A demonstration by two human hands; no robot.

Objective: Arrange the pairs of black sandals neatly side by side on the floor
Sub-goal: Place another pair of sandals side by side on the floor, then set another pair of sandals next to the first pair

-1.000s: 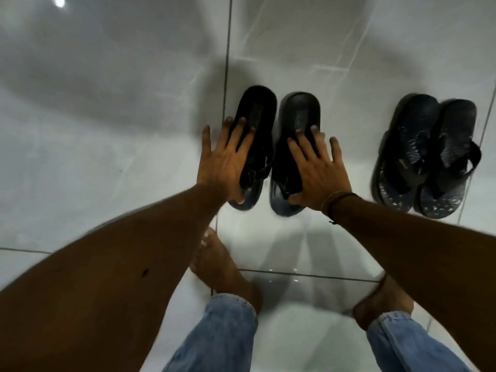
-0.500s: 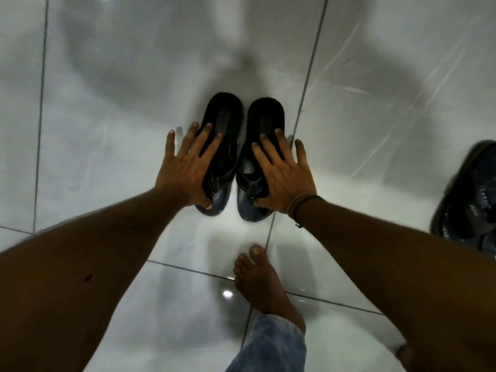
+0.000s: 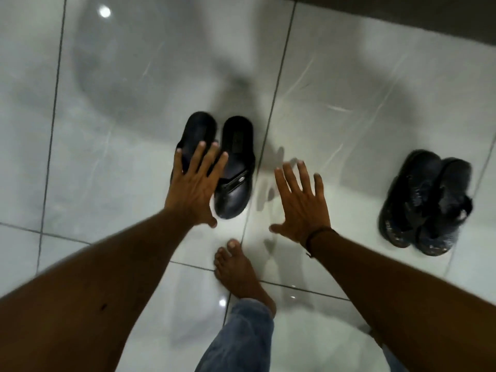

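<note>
A pair of smooth black sandals (image 3: 236, 167) lies side by side on the white tiled floor, toes pointing away from me. My left hand (image 3: 194, 187) is spread flat over the left sandal of that pair, hiding its heel end. My right hand (image 3: 302, 202) hovers open to the right of this pair, over bare tile, touching nothing. A second pair of black sandals (image 3: 426, 202), patterned and strapped, sits together farther right.
My bare foot (image 3: 240, 272) with a blue jeans cuff stands just behind the hands. A dark wall base (image 3: 402, 14) runs along the top right. Glossy white tiles (image 3: 107, 157) with thin grout lines spread all around.
My right hand has lifted off the right sandal and moved to the right, fingers spread. My left hand stays on the left sandal. The view has swung so the second pair shows fully again.
</note>
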